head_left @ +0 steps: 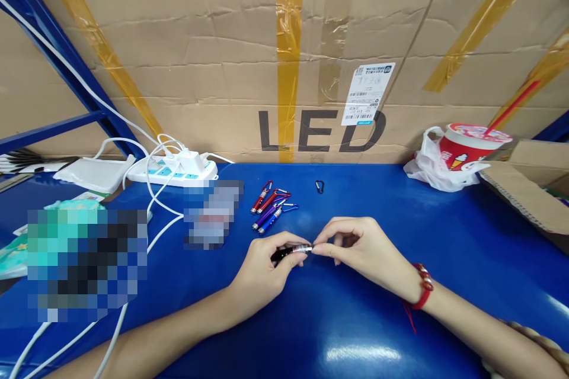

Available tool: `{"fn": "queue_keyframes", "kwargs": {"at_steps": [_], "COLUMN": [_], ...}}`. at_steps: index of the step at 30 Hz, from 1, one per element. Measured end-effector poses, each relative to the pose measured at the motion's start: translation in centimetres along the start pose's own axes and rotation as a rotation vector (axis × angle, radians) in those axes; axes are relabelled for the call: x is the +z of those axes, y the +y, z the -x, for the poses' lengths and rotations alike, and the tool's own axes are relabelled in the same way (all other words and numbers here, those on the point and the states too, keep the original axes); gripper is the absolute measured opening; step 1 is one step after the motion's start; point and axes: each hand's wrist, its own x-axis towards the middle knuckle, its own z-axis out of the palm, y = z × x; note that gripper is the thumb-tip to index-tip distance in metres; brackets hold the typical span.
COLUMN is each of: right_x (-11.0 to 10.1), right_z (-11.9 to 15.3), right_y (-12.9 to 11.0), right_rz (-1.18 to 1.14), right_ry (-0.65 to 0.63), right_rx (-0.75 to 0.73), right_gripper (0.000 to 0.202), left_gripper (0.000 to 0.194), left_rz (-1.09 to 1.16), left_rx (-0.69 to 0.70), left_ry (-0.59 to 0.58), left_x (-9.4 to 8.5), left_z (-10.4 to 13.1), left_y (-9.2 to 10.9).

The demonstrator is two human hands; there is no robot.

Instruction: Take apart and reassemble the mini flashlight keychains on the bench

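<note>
Slim black cylindrical metallic torch (283,253), near centre: left hand (267,265) closed around its barrel, right hand (367,251) pinched at its silver right end; likely light, stiff, best held mid-barrel

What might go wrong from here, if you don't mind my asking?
The slim black torch may slip, since the left hand and the right hand have only a small thing to grip. The loose black clip could be knocked away, as it lies unattached on the table. A white cable might snag, because it runs close to the left forearm.
</note>
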Motion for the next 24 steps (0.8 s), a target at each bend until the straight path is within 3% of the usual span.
{"fn": "queue_keyframes", "kwargs": {"at_steps": [8, 13, 15, 18, 21, 24], "right_x": [0.6, 0.9, 1.0, 1.1, 1.2, 1.2], "right_z": [0.2, 0.5, 0.6, 0.6, 0.5, 0.2], "right_y": [0.6, -0.3, -0.7, -0.8, -0.5, -0.2], "right_rz": [-0.102, -0.089, -0.110, -0.255, -0.427, -0.428], "right_ry": [-0.051, -0.015, -0.027, -0.151, -0.255, -0.247], "right_rx": [0.026, 0.005, 0.058, 0.264, 0.379, 0.370], "right_gripper": [0.012, 0.014, 0.018, 0.027, 0.033, 0.034], "left_gripper": [0.006, 0.009, 0.012, 0.014, 0.013, 0.020], "left_rz": [-0.047, -0.058, -0.093, -0.142, -0.166, -0.171], "left_rx": [0.074, 0.222, 0.331, 0.441, 0.400, 0.329], "left_ry": [0.031, 0.079, 0.103, 0.125, 0.125, 0.094], "left_x": [0.4, 0.3, 0.3, 0.2, 0.1, 0.1], "left_z": [0.3, 0.5, 0.6, 0.7, 0.8, 0.8], "left_y": [-0.7, -0.9, -0.9, -0.9, -0.8, -0.6]}}
